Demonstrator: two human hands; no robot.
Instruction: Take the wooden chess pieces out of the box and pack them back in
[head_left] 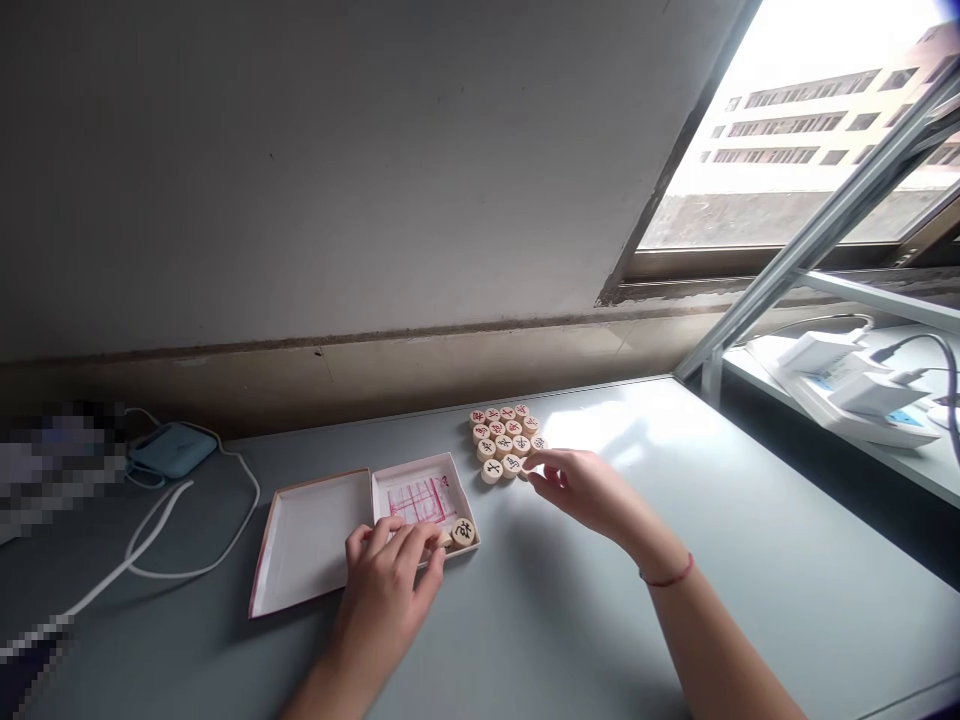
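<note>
Left hand (390, 575) pinched a wooden disc (448, 538) inside the open box (315, 545); right hand (581, 487), fingers loose, touched the disc cluster (506, 440)

Grey desk (675, 560) fills near ground, surface smooth, bright patch of daylight on far right part; plain grey wall (337, 150) behind, tan skirting strip (420, 365) along its base; window (810, 120) far right, pale multi-storey building (817, 100) outside; metal frame bar (825, 225) slanting across; white shelf (900, 450) right with chargers (862, 385); white cable (180, 520) looping left by blue case (169, 450).
</note>
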